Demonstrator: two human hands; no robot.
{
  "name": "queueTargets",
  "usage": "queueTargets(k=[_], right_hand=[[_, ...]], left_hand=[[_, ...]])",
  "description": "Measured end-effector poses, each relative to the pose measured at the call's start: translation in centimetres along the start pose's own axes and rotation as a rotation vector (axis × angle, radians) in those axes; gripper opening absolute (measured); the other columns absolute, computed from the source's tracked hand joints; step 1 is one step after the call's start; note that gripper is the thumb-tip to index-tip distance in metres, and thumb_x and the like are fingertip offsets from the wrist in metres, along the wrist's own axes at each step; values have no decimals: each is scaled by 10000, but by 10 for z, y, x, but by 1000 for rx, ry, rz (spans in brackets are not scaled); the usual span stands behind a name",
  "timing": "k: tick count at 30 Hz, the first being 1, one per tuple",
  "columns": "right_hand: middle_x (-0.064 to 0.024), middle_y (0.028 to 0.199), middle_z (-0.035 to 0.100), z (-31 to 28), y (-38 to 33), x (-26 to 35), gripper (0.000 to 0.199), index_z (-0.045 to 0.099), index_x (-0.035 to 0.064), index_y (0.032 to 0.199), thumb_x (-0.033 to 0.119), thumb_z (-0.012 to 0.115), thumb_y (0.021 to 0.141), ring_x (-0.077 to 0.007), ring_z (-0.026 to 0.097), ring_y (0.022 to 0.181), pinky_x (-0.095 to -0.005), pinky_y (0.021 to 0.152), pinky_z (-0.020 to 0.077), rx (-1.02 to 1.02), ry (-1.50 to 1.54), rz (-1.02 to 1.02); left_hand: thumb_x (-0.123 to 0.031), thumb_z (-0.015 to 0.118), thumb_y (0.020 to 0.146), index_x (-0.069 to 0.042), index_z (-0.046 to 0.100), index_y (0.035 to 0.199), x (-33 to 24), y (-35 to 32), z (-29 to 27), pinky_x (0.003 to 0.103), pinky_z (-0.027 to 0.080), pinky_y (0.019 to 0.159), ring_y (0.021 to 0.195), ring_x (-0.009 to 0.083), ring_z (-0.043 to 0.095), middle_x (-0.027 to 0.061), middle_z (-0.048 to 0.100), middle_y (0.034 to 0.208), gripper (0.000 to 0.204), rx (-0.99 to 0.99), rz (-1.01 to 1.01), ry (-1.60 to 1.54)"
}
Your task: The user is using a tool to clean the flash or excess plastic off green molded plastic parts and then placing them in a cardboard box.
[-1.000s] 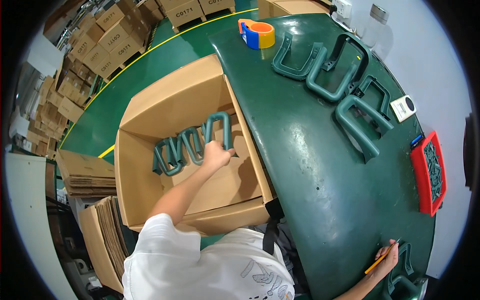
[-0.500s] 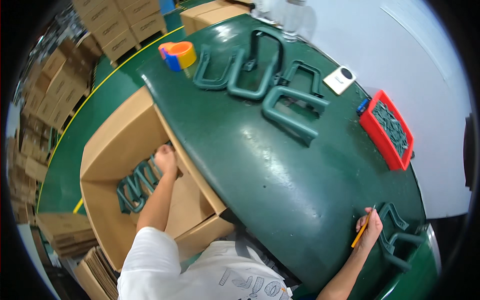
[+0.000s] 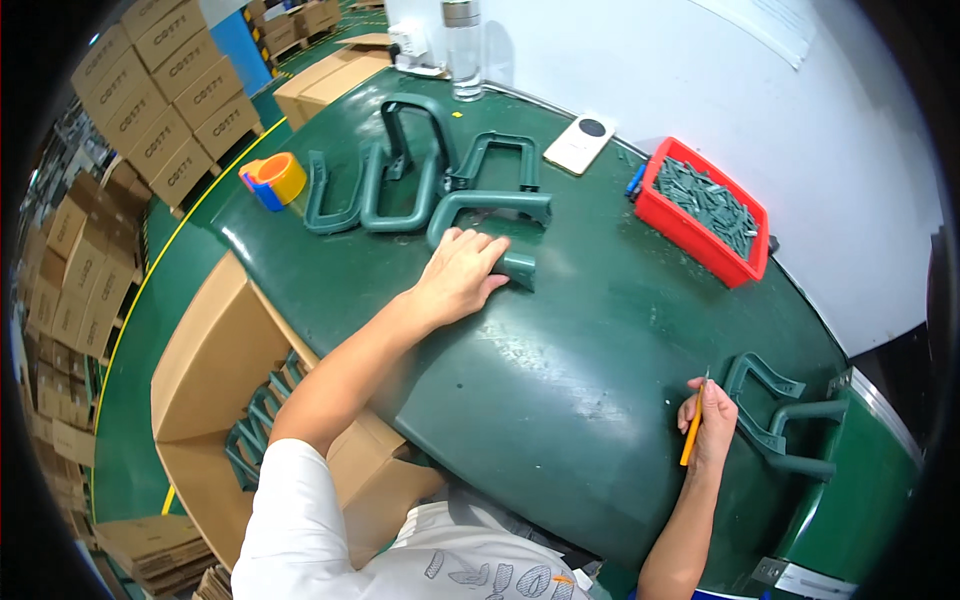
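Note:
My left hand has its fingers wrapped round the near arm of a green U-shaped handle lying on the table. Beyond it, more green handles sit in a loose row, one of them standing up. My right hand grips a slim yellow craft knife, its thin tip pointing away from me. Right beside that hand, a pair of green handles lies at the table's right end. Several similar green handles are inside the open cardboard box on my left, partly hidden by my forearm.
On the green table stand a red bin of small green parts, a tape roll, a pale flat device and a clear bottle. A white wall borders the far side. Stacked cartons fill the left.
My left hand has come out of the cardboard box and across to the nearest handle in the row, now grasping it. My right hand still holds the knife; the view has shifted.

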State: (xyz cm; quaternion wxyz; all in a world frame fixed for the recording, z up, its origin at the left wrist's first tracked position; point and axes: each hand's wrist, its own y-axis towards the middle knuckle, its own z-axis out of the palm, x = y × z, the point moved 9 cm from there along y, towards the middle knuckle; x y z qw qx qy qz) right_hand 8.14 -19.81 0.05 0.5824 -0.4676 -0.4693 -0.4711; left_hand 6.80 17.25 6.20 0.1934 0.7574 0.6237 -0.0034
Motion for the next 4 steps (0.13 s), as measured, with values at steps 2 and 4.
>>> queueTargets(k=[2,4], right_hand=[[-22,520,439,-3,-3,3,328,566,-24,914,298,514,941,-119,432,423,-225,399,346,2,47,-25],[-24,519,436,-7,-6,6,340,570,1,972,323,621,874,-140,441,438,-239,412,352,86,61,-122]], left_hand=[[-154,731,725,-7,511,1161,-11,6,4,382,372,940,1054,317,525,152,580,1083,510,-38,16,-299],[-288,732,755,-11,506,1177,-27,7,-2,366,319,1014,1102,245,528,99,586,1141,553,-90,-126,-792]])
